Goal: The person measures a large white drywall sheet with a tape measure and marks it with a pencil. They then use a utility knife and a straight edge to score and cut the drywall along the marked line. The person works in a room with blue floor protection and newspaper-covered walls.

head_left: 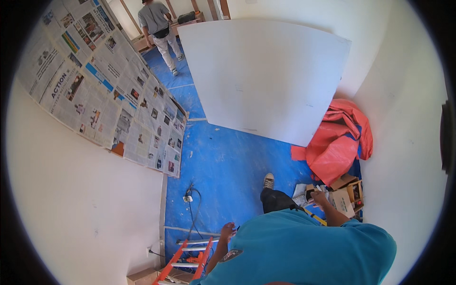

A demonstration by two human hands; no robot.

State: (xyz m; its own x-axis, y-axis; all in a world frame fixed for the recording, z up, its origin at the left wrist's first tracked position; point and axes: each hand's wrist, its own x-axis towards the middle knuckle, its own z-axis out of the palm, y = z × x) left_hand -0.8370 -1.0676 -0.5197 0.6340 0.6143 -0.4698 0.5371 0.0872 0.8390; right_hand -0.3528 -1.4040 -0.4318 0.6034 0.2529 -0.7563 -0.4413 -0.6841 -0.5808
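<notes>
My left hand (pixel 228 231) hangs beside my teal shirt, above the top of an orange ladder (pixel 184 263). Its fingers are curled in, and whatever they may hold is too small to make out. My right hand (pixel 319 197) is raised ahead of my body on the other side, closed like a fist or pinch. What sits in it, if anything, I cannot tell. Below that forearm shows a yellow strip (pixel 317 218), partly hidden by my shirt. Open cardboard boxes (pixel 342 201) with mixed items lie just beyond this hand.
A large white board (pixel 266 80) leans upright ahead. Crumpled red sheeting (pixel 337 142) lies at its right. Newspaper (pixel 114 80) covers a panel on the left. A black cord with a socket box (pixel 188 198) crosses the blue floor sheet (pixel 223 166). A person (pixel 159 31) stands at the far left.
</notes>
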